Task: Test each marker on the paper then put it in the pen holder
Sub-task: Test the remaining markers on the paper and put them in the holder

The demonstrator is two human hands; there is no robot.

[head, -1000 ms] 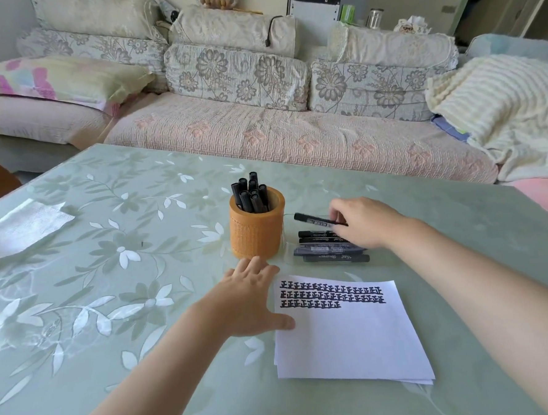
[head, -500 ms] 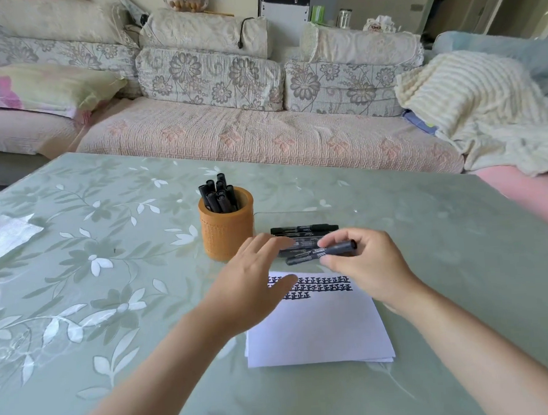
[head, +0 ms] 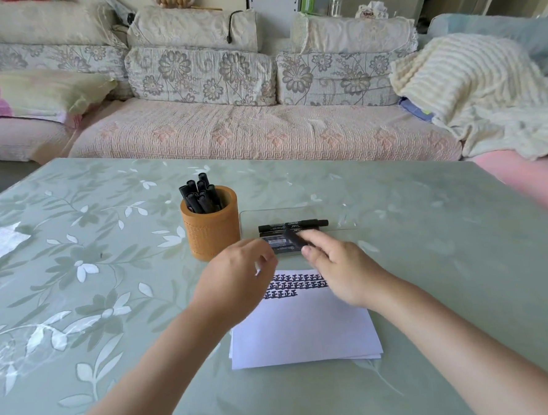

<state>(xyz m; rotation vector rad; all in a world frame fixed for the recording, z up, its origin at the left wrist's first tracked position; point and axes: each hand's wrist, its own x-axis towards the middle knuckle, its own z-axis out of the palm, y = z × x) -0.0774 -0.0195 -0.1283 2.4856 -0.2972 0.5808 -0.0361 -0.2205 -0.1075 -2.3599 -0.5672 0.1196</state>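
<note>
The right hand [head: 340, 269] pinches a black marker [head: 295, 238] between thumb and fingers, above the gap between the paper [head: 306, 330] and the loose markers [head: 291, 226]. The marker is blurred, so its cap cannot be read. The left hand [head: 235, 277] hovers just beside it with its fingers curled; whether they hold anything I cannot tell.

Likely risks:
- If the cap comes off with a jerk, the bare tip could streak the surface [head: 430, 262] or a finger instead of the sheet.
- Nothing pins the paper, which lies toward the near edge, so a stroke could drag the top sheet askew over the test marks [head: 296, 284].
- The left hand is close to the pen holder [head: 213, 240] and could knock it when it swings.

The orange pen holder stands toward the middle of the surface, left of the loose markers, with a cluster of upright markers [head: 201, 197] in it, caps up. The loose markers lie side by side on what looks like a clear tray [head: 279, 209], whose outline is faint
</note>
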